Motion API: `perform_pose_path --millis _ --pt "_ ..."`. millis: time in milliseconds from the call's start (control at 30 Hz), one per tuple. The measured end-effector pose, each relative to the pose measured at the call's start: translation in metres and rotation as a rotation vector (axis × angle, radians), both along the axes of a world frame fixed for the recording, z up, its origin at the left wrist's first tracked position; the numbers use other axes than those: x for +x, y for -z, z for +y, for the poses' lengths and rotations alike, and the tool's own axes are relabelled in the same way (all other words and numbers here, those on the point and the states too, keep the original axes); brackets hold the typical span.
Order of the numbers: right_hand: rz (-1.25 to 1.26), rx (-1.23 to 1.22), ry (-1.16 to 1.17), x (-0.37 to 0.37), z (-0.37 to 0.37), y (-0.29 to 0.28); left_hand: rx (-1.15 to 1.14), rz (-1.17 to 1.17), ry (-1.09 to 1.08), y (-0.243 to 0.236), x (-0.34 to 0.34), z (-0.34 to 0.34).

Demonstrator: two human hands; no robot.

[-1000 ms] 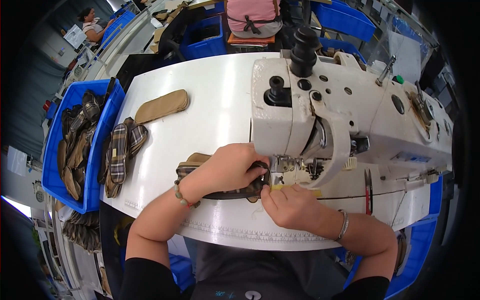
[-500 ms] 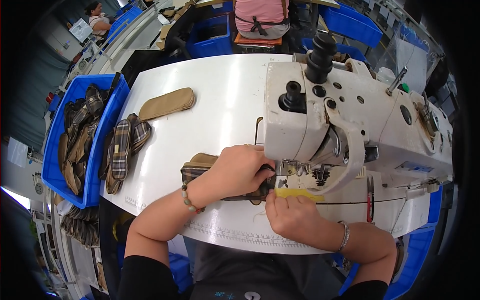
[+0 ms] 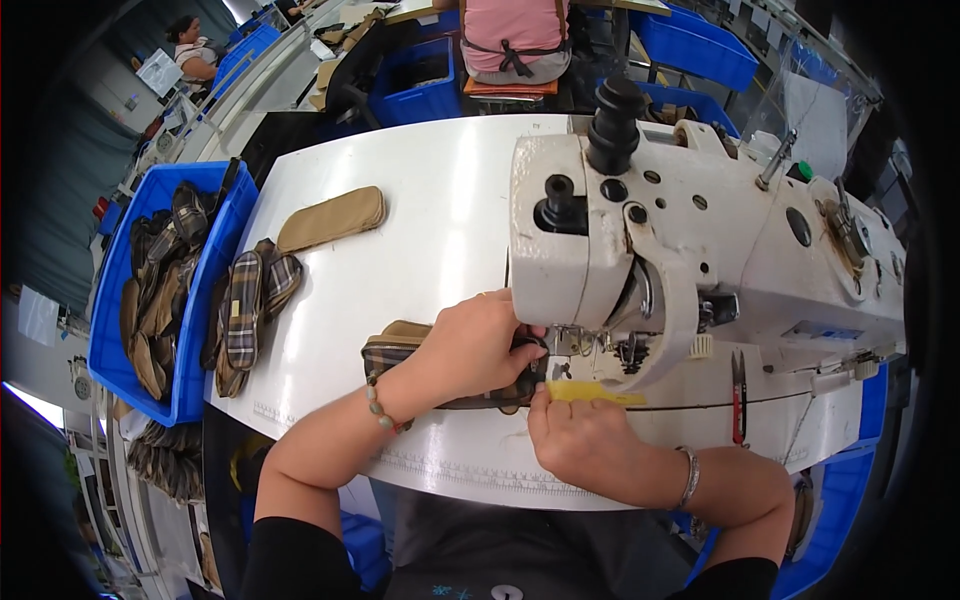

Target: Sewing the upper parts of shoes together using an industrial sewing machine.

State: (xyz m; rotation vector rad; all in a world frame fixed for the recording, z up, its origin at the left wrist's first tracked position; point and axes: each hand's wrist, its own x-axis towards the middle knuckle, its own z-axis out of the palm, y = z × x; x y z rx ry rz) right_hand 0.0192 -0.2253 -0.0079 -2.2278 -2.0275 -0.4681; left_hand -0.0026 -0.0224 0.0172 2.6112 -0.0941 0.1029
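My left hand [image 3: 470,345] is closed on a brown plaid fabric pouch [image 3: 390,352], its fingertips bent around a dark edge close to the presser foot. Part of the pouch is hidden beneath that hand. Thumb and finger of my right hand [image 3: 585,450] pinch the pouch's right end, just below the left fingertips. The white sewing machine [image 3: 555,265] stands over the work, its needle area [image 3: 572,340] right beside the held edge. A yellow strip [image 3: 600,393] lies flat on the machine bed above my right knuckles.
Red-handled thread snips [image 3: 738,405] lie right of my hands. Tan fabric pieces [image 3: 335,218] and plaid pouches [image 3: 245,310] rest on the white table's left side. A blue bin [image 3: 185,410] holds more pouches. A person in pink [image 3: 515,40] sits beyond the table.
The view has shifted slightly, so the machine appears a little further left. Both hands keep their grip on the pouch, with barely any movement relative to the needle area.
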Motion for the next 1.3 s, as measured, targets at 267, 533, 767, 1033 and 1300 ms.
perform_pose_path --millis 267,533,767,1033,1300 --pt "-0.064 -0.003 0.043 0.003 -0.003 0.001 -0.063 0.090 -0.014 0.010 0.005 0.000" --pt "-0.231 0.066 0.165 0.028 0.002 0.014 -0.091 -0.130 0.044 0.037 0.039 0.013" --pt "-0.038 0.065 0.125 0.034 0.001 0.002 -0.040 -0.225 0.060 0.059 0.047 0.018" --pt "-0.153 -0.110 0.153 0.027 -0.003 0.006 -0.155 -0.130 0.030 0.033 0.036 0.015" --pt "-0.206 -0.116 0.173 0.022 -0.003 0.010 -0.207 -0.146 -0.009 0.040 0.038 0.011"
